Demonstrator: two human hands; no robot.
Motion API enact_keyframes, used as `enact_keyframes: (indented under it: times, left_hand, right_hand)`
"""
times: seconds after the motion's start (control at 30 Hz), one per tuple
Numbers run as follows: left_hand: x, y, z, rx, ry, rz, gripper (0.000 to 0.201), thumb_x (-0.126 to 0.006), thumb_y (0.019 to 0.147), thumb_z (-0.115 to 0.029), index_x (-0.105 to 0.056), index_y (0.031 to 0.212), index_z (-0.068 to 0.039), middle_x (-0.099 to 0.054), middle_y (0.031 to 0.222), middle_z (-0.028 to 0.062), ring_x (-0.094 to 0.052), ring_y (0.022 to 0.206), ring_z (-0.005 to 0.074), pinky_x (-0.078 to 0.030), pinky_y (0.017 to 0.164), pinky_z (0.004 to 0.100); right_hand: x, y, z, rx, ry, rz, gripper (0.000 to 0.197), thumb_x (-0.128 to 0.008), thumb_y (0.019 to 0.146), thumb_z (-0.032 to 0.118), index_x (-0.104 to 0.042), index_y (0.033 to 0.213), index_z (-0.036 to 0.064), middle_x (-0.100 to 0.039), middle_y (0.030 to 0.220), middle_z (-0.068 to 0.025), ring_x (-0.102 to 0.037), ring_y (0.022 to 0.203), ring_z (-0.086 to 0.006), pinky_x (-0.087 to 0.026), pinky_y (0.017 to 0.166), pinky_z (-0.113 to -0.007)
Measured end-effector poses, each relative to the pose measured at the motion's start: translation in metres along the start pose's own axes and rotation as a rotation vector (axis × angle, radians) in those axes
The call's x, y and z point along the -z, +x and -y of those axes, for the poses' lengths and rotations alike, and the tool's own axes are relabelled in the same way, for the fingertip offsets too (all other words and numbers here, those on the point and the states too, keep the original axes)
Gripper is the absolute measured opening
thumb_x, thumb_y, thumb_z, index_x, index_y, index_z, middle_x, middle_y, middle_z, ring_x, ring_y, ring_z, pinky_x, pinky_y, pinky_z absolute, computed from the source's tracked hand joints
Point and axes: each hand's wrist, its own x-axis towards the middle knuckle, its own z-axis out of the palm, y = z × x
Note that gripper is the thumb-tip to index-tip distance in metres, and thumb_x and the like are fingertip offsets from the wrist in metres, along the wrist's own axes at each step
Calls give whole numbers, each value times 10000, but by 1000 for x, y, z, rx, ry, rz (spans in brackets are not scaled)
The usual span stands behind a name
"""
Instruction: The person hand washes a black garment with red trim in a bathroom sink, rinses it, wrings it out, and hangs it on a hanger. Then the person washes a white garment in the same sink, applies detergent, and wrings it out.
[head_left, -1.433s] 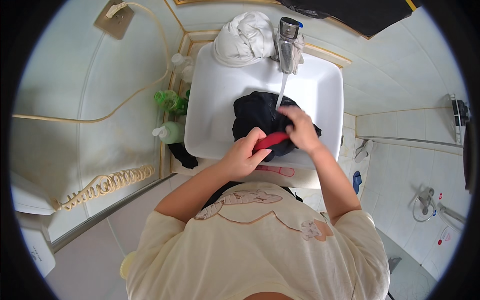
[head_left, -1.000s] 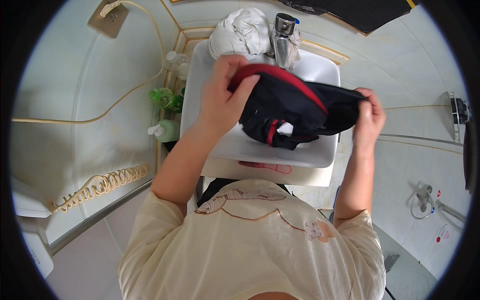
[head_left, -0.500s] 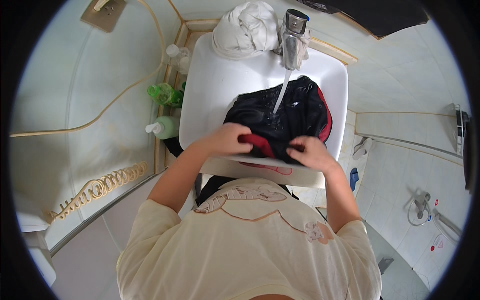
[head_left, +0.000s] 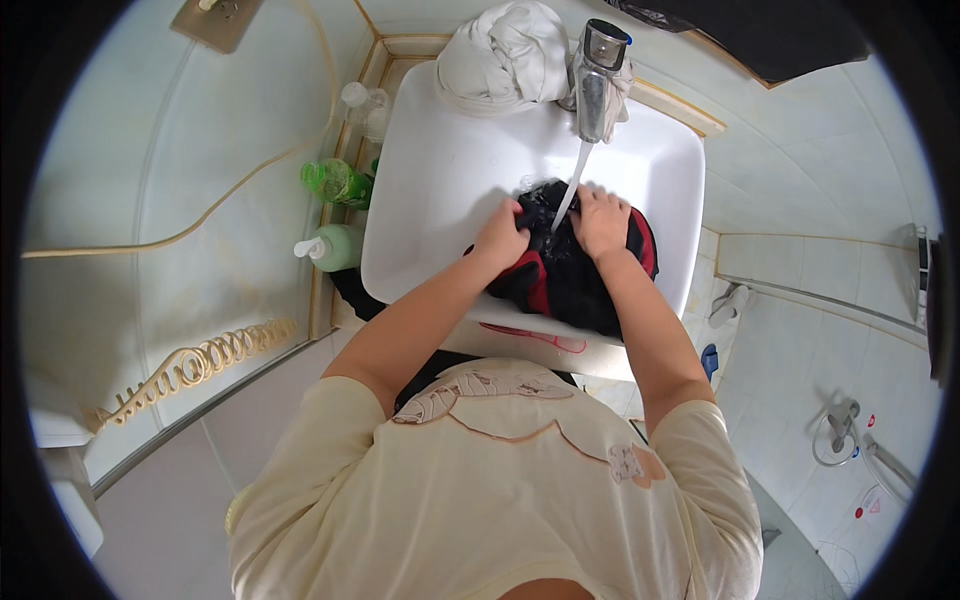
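A wet black garment with red panels point(head_left: 570, 285) lies bunched in the white sink point(head_left: 425, 150), toward its near side. My left hand point(head_left: 503, 238) is closed on the cloth at the left of the bunch, thumb and fingertips curled in. Over the cloth's upper right part, my right hand point(head_left: 603, 222) grips it with bent fingers. Between the hands, a stream of water from the chrome faucet point(head_left: 598, 90) falls onto the fabric. What the fingertips pinch underneath is hidden.
A bundled white cloth point(head_left: 505, 55) rests on the sink's back left corner. Along the left ledge stand a clear bottle point(head_left: 375, 112), a green bottle point(head_left: 340, 184) and a pale green pump bottle point(head_left: 333, 247). A coiled cream hose point(head_left: 200, 370) hangs at the left wall.
Both hands have moved from the sink's near edge farther in, under the stream. The garment's far part is now gathered toward me and bunched smaller. Water keeps running.
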Motion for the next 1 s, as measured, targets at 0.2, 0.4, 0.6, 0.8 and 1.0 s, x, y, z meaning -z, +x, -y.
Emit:
enact_keyframes:
  times: [0.2, 0.4, 0.6, 0.8, 1.0]
  left_hand:
    - [-2, 14, -16, 205, -1463, 117, 412, -675, 836, -240, -502, 1157, -49, -604, 1009, 82, -608, 888, 203, -507, 808, 341]
    - [-24, -36, -69, 40, -1157, 119, 479, -446, 995, -293, -403, 1424, -84, -453, 1415, 80, -419, 1296, 192, -293, 1097, 326]
    - [-19, -5, -58, 90, -1018, 47, 653, -534, 952, -411, -320, 1464, -66, -416, 1445, 110, -366, 1330, 210, -261, 1111, 335]
    - [39, 35, -16, 90, -690, -506, 407, -602, 911, -162, -493, 1252, 31, -598, 1161, 200, -578, 1067, 306, -434, 951, 381]
    - [91, 10, -11, -351, 53, -750, 565, -644, 825, -86, -410, 1324, 41, -482, 1290, 221, -469, 1184, 397, -364, 1019, 446]
  right_hand:
    - [50, -46, 61, -159, 1157, -234, 375, -645, 860, 279, -606, 1080, -21, -628, 1040, -270, -612, 1003, -363, -422, 960, -418]
    - [43, -31, 81, -501, 1564, -114, 454, -477, 989, 329, -508, 1195, -74, -621, 1067, -174, -587, 953, -264, -458, 879, -361]
    - [19, -28, 74, -514, 1641, 8, 463, -521, 974, 307, -506, 1239, -72, -626, 1112, -137, -581, 979, -223, -452, 891, -334]
    - [37, -18, 47, -61, 1240, 41, 561, -666, 864, 324, -536, 1268, -44, -607, 1222, -217, -565, 1157, -292, -411, 990, -344]
    - [39, -62, -32, 173, 377, 17, 415, -728, 780, 327, -654, 1089, 60, -662, 1073, -137, -593, 1032, -360, -454, 930, -426]
